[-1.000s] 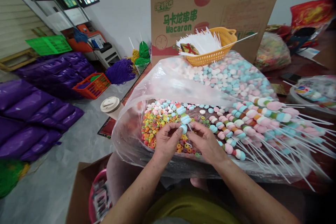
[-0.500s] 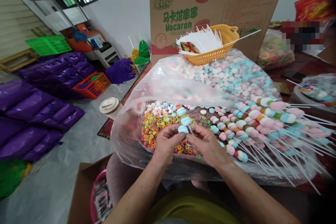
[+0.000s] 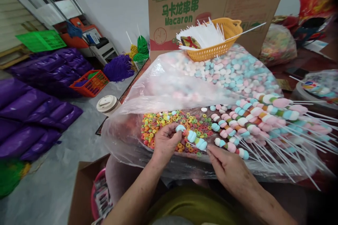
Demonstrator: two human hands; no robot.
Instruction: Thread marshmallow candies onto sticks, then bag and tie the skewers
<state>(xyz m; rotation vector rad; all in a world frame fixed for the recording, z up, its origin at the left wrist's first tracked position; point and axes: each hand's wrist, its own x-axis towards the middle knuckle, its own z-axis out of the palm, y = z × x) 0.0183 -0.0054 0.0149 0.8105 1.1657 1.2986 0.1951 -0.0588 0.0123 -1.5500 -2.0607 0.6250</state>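
My left hand (image 3: 165,141) pinches the top of a candy skewer (image 3: 192,137) that carries blue, white and pink macaron-shaped sweets, over a heap of small coloured ring candies (image 3: 171,128). My right hand (image 3: 229,168) grips the skewer's white stick just below the sweets, fingers closed. Both hands work above an open clear plastic bag (image 3: 126,140) that lines the table. A pile of finished skewers (image 3: 264,119) lies to the right, sticks pointing right.
A yellow basket (image 3: 219,42) of white sticks rests on a big bag of pastel sweets (image 3: 229,74), in front of a Macaron carton (image 3: 185,7). A lidded cup (image 3: 107,104) stands at the left. Purple sacks (image 3: 31,112) and an orange crate (image 3: 89,84) lie on the floor.
The skewer has tipped from upright to lying sideways. My right hand slid down and back along the stick, while my left hand stayed at the top sweet. The view shifted slightly.
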